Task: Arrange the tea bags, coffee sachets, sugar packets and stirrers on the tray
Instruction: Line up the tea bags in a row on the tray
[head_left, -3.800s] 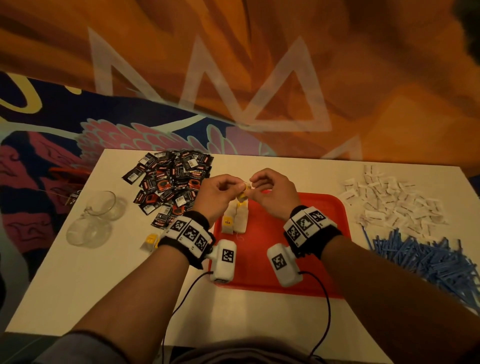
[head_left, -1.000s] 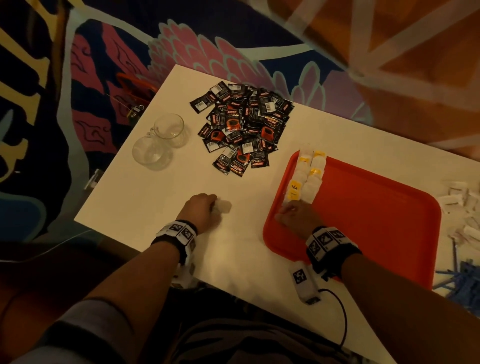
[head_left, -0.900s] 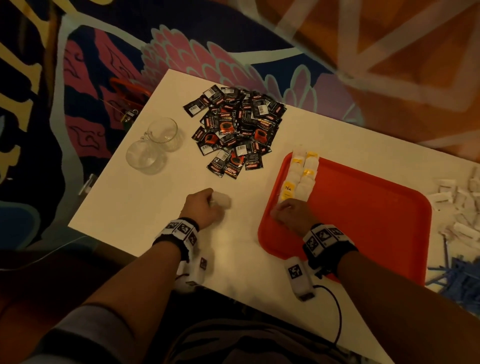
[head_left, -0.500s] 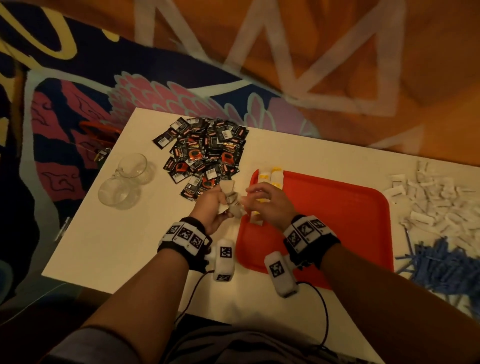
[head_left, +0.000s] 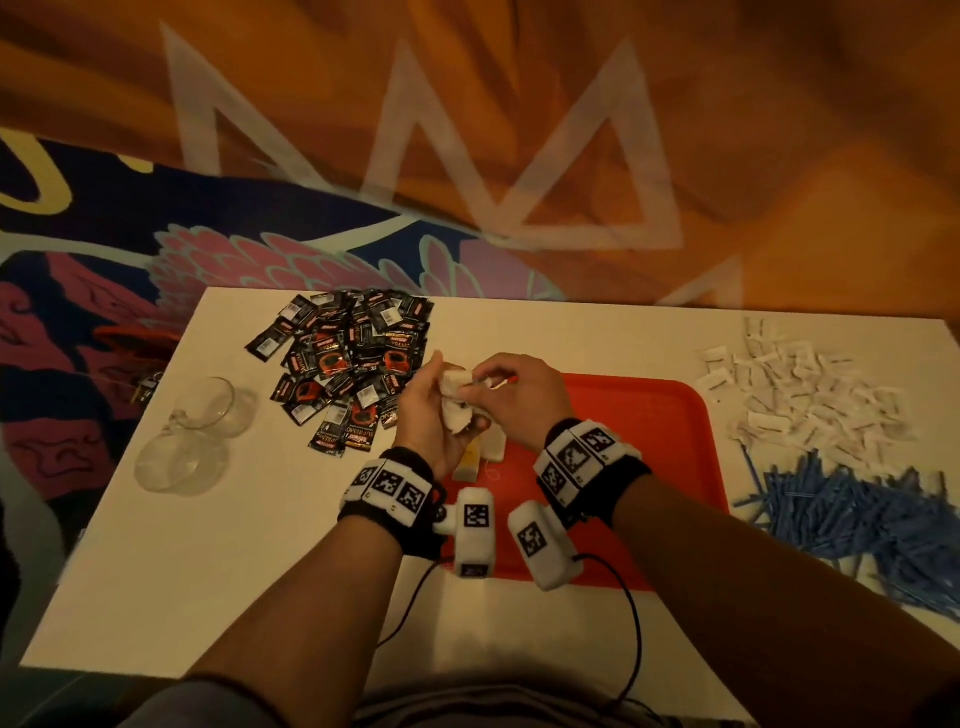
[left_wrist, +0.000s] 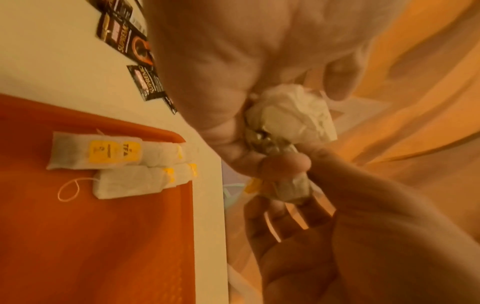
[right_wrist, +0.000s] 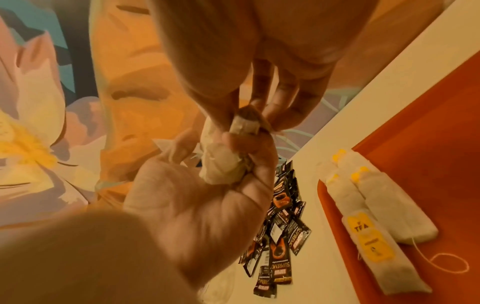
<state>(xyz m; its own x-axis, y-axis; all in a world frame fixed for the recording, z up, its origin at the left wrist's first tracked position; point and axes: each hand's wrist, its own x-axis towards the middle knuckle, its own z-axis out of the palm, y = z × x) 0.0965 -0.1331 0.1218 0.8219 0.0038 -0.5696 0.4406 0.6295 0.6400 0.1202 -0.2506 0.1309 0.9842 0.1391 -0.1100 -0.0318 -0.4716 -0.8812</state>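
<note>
White table (head_left: 218, 561), patterned carpet beyond: your left hand (head_left: 434, 410) cups a clump of tea bags (head_left: 457, 400) above the red tray (head_left: 670, 441) — your right hand (head_left: 511, 397) pinches one free, likely for the row (left_wrist: 114, 162) below.

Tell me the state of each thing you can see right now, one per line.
Left hand: holds a bunch of tea bags.
Right hand: pinches one tea bag of that bunch.
Red tray: flat on the table, tea bags in rows at its left edge.
Coffee sachets: heaped, off tray.
Sugar packets: scattered, off tray.
Blue stirrers: piled, off tray.
Glass cups: lying tipped.
</note>
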